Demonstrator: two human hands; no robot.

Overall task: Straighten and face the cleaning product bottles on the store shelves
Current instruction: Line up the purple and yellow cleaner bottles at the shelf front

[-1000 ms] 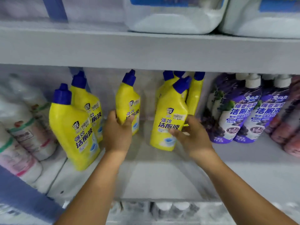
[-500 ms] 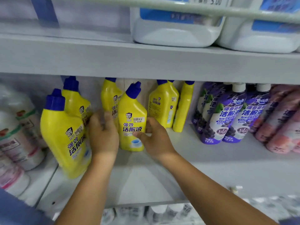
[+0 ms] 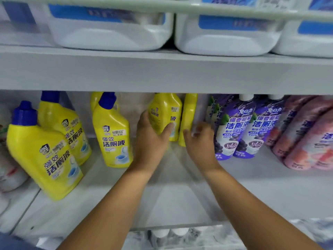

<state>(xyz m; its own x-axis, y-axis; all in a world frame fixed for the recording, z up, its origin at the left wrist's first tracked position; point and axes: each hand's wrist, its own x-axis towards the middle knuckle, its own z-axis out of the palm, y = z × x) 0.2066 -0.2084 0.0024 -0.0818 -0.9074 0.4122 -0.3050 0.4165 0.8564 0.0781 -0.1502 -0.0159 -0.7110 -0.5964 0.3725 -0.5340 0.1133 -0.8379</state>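
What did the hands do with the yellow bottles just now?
Both hands let go of the front yellow bottle with the blue cap and moved right. The left hand now grips a yellow bottle further back; the right hand touches the narrow one. The purple bottles stayed put.

I see a grey shelf board [image 3: 162, 73] across the frame. Above it runs a pale rail [image 3: 180, 8]. Below it lies the white shelf floor [image 3: 180, 195].
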